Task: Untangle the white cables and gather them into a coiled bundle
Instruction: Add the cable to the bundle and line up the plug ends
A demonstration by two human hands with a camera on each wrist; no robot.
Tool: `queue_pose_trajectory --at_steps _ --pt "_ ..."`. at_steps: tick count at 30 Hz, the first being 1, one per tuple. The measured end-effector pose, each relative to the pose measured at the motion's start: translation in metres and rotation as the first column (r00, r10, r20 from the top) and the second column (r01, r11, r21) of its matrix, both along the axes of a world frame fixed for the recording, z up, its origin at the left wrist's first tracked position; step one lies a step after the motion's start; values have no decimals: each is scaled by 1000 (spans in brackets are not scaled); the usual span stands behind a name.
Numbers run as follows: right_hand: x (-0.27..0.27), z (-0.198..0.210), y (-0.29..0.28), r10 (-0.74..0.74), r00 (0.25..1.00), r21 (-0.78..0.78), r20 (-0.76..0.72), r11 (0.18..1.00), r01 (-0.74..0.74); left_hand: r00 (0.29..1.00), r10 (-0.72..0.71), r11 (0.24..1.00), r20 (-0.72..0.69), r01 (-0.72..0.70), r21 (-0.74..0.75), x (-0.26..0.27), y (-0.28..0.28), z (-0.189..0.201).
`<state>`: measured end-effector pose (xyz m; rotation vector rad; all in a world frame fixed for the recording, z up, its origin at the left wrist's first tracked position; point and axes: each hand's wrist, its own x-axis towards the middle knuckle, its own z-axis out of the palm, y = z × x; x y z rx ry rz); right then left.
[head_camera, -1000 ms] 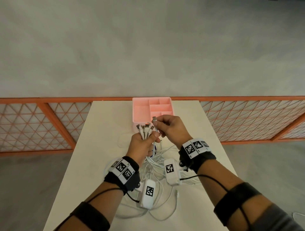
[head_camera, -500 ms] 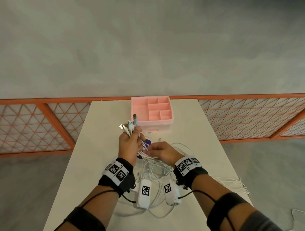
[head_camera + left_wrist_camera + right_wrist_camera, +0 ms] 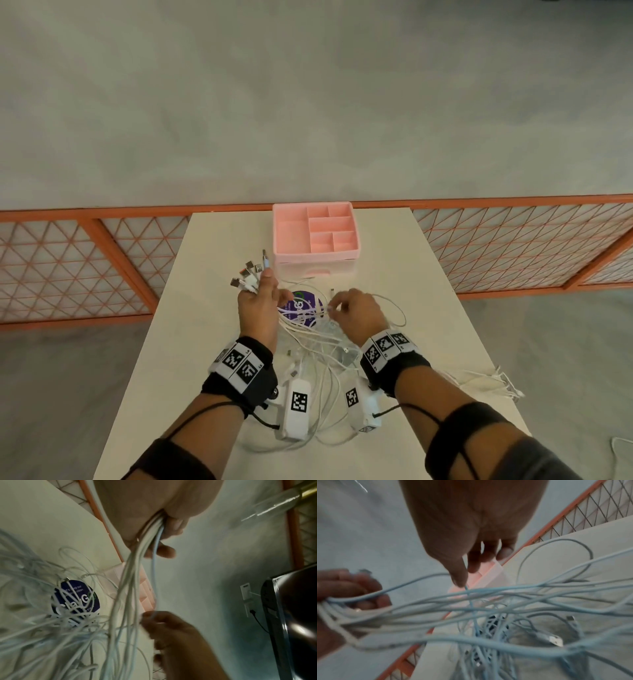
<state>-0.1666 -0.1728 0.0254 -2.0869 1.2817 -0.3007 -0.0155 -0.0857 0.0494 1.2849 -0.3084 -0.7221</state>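
Observation:
My left hand [image 3: 258, 301] grips a bunch of white cables just below their USB plugs [image 3: 251, 272], which fan up and out above the fist; the same grip shows in the left wrist view [image 3: 159, 524]. From it the cables run down into a loose tangle [image 3: 318, 346] on the table between my wrists. My right hand [image 3: 346, 306] hovers over the tangle and pinches one thin cable between thumb and forefinger [image 3: 462, 584]. That strand [image 3: 155, 574] runs back up to the left fist. More plugs lie loose in the pile [image 3: 555, 640].
A pink compartment organizer [image 3: 317, 236] stands at the table's far edge, just beyond the hands. A round purple sticker [image 3: 301, 305] lies under the cables. Another white cable bundle [image 3: 486, 382] hangs at the right table edge [image 3: 462, 308]. An orange lattice railing [image 3: 68, 267] runs behind.
The left hand has shifted left with the plug ends. The right hand let go of a plug near the organizer, dropped to the tangle and took hold of a single strand.

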Motion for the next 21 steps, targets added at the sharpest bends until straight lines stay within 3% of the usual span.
queue_pose_trajectory --at_steps 2,5,9,11,13,18,21 --pt "2 18 -7 -107 972 19 210 994 105 995 -64 998 -70 63 -21 2 0 -6" --pt "16 46 -5 -125 830 165 544 985 40 983 -150 988 -107 152 9 -1 -2 -14" --pt "37 75 13 -156 630 280 761 955 -101 966 -224 970 -127 234 72 -13 -4 -15" --pt "42 83 22 -156 581 294 799 944 -150 953 -231 967 -194 248 65 -16 -4 -14" --pt "44 82 27 -111 580 258 807 949 -179 922 -224 970 -317 244 24 -17 -3 -11" --pt "37 58 31 -113 629 317 769 922 -222 741 -246 969 -625 195 -150 0 -3 3" --pt "24 39 32 -146 725 427 673 877 -220 863 -199 979 -464 194 -60 11 -8 6"
